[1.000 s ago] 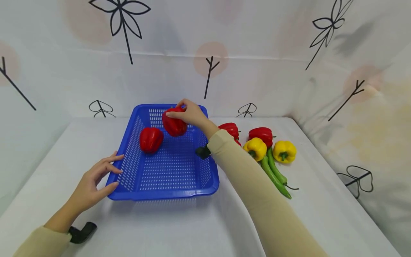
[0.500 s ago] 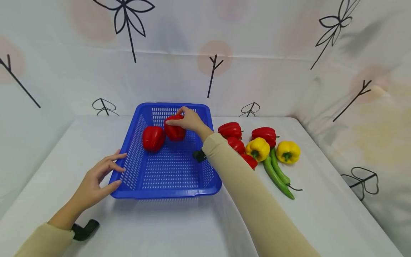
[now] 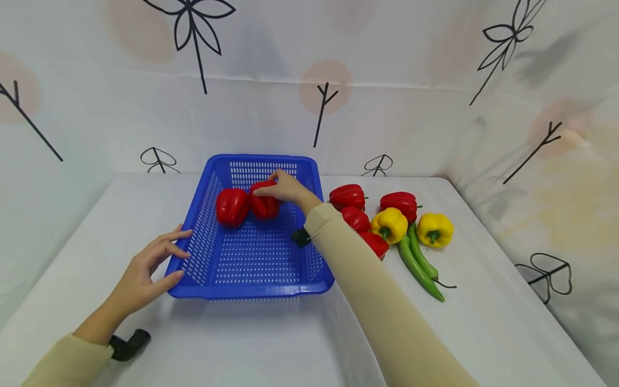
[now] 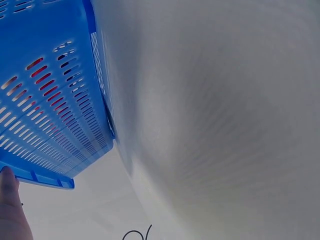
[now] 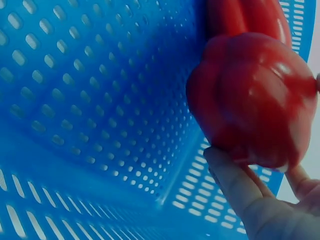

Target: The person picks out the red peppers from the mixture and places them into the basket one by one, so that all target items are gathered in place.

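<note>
My right hand [image 3: 287, 191] reaches into a blue plastic basket [image 3: 251, 291] and grips a red bell pepper [image 3: 263, 207] between thumb and fingers. Seen from the right wrist, that bell pepper [image 5: 255, 100] is low in the basket, with fingertips [image 5: 225, 170] along its side. Close beside it, to the left, another red bell pepper [image 3: 232, 208] rests in the basket. My left hand [image 3: 150, 269] lies at the basket's left rim, fingers extended and fingertips on the edge. In the left wrist view, a finger [image 4: 9, 195] touches the rim, and red shows through the slots of the wall [image 4: 45, 100].
Right of the basket on the white-covered table [image 3: 483, 279] lie several red bell peppers [image 3: 348, 196], two yellow bell peppers [image 3: 435, 229] and two long green peppers [image 3: 418, 266]. My right forearm passes over the table just left of them. A patterned cloth backdrop [image 3: 261, 118] stands behind.
My right hand has lowered the red bell pepper into the basket, next to the other one. The left hand stays at the rim. The view has shifted slightly.
</note>
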Action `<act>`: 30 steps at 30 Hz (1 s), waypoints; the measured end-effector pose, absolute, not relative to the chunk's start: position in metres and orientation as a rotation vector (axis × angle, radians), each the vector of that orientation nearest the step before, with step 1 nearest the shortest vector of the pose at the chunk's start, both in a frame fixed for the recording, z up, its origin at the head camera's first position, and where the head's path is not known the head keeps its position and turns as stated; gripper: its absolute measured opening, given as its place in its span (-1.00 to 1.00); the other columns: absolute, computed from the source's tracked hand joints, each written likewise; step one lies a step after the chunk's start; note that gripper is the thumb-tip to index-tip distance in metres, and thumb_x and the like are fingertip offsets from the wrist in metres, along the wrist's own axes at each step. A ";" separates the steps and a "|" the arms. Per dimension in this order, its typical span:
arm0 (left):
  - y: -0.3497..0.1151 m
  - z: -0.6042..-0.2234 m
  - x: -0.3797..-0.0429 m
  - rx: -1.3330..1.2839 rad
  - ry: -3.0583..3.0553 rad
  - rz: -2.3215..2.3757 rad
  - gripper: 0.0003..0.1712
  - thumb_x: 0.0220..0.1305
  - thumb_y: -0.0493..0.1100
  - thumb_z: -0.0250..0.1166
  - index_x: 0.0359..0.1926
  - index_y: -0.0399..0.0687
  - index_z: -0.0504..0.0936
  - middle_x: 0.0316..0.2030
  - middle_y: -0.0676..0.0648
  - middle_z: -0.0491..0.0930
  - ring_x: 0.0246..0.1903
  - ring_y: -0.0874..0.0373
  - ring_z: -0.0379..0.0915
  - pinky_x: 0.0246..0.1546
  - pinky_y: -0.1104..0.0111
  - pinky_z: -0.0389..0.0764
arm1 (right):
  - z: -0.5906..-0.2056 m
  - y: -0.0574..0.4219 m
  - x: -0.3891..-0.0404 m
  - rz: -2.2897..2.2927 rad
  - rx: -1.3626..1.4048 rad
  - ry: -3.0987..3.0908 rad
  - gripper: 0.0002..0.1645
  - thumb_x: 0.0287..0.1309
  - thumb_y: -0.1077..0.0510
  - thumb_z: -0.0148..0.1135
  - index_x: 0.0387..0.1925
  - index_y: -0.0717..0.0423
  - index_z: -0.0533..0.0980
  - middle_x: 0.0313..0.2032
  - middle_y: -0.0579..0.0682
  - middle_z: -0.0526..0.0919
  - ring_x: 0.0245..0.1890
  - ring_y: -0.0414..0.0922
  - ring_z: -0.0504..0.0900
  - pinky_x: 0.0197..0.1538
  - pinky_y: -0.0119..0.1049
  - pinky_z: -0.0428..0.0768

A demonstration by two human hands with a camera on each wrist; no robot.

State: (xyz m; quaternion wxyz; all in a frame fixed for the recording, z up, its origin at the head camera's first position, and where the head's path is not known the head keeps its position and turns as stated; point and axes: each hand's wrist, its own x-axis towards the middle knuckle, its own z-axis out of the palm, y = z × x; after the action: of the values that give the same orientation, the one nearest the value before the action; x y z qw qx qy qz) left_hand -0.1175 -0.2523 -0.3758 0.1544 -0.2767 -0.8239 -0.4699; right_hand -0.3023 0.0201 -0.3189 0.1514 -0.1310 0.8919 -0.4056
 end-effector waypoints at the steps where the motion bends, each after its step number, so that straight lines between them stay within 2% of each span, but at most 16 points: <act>1: -0.252 -0.376 -0.117 -0.794 -2.360 -1.346 -0.58 -0.13 -0.57 0.29 -0.20 -0.18 0.52 0.21 -0.09 0.35 0.33 0.15 0.03 0.09 0.62 0.21 | -0.319 0.021 -0.302 -1.183 -0.377 2.539 -0.39 0.08 -0.04 0.25 0.06 0.18 0.26 -0.06 0.12 0.46 -0.13 -0.03 0.49 -0.14 -0.30 0.57; 4: -0.253 -0.375 -0.117 -0.788 -2.366 -1.343 -0.57 -0.13 -0.57 0.30 -0.19 -0.17 0.52 0.21 -0.08 0.35 0.33 0.16 0.02 0.09 0.62 0.21 | -0.319 0.023 -0.303 -1.210 -0.390 2.495 -0.45 0.10 0.12 0.21 0.08 0.21 0.26 -0.04 0.15 0.45 -0.11 -0.01 0.49 -0.12 -0.28 0.57; 9: -0.253 -0.375 -0.117 -0.786 -2.367 -1.350 -0.58 -0.12 -0.57 0.29 -0.19 -0.17 0.52 0.21 -0.10 0.35 0.33 0.15 0.02 0.10 0.62 0.20 | -0.321 0.025 -0.306 -1.124 -0.441 2.492 -0.44 0.06 0.27 0.25 0.11 0.20 0.31 -0.04 0.17 0.45 -0.07 0.00 0.48 -0.08 -0.26 0.57; 18: -0.252 -0.374 -0.117 -0.781 -2.383 -1.347 -0.58 -0.10 -0.56 0.29 -0.19 -0.16 0.51 0.22 -0.10 0.34 0.34 0.17 0.01 0.10 0.62 0.20 | -0.316 0.029 -0.304 -1.035 -0.527 2.574 -0.45 0.05 0.31 0.28 0.12 0.09 0.41 0.09 0.18 0.42 0.07 0.04 0.41 0.02 -0.17 0.52; 30: -0.251 -0.375 -0.118 -0.781 -2.375 -1.349 -0.57 -0.12 -0.57 0.29 -0.18 -0.17 0.51 0.21 -0.10 0.35 0.33 0.18 0.02 0.10 0.62 0.20 | -0.305 0.034 -0.305 -0.929 -0.607 2.648 -0.46 0.03 0.30 0.29 0.11 0.09 0.42 0.06 0.14 0.47 0.08 0.01 0.42 0.03 -0.19 0.50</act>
State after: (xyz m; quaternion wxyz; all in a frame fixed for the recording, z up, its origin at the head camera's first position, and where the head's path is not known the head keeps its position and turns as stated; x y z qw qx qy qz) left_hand -0.1176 -0.2514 -0.3746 0.1497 -0.2720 -0.8267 -0.4693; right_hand -0.3045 0.0344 -0.3052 0.1350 -0.2096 0.9138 -0.3206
